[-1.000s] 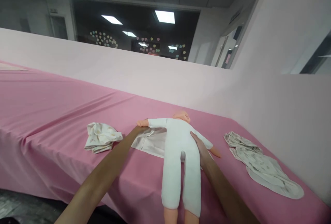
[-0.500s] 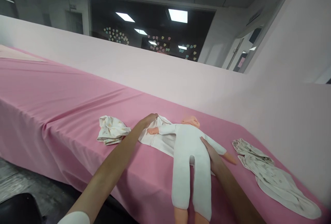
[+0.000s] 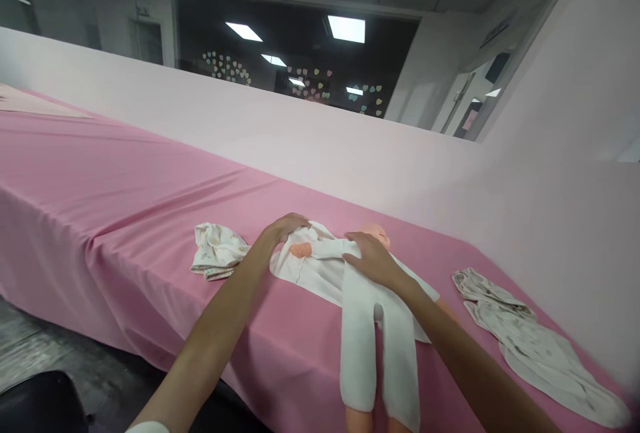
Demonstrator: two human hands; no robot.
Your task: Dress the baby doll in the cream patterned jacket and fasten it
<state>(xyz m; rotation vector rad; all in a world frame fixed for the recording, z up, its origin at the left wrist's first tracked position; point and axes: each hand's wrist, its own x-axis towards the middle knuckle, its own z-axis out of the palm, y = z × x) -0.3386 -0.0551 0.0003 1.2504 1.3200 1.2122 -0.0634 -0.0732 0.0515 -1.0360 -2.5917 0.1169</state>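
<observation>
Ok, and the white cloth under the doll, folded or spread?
Spread, with some wrinkles: the white cloth shows on both sides of the doll, and the left hand is at its far edge.

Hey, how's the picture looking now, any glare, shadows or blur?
In the head view, light panels glare white in the glass; same view, the pink cloth darkens along its front drop, the floor looks smeared, and the left hand and right hand look fairly clear.

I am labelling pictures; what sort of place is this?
Perhaps an infant-care training room: a white-bodied baby doll lies on a long pink cloth-covered table, near a folded white patterned cloth.
</observation>
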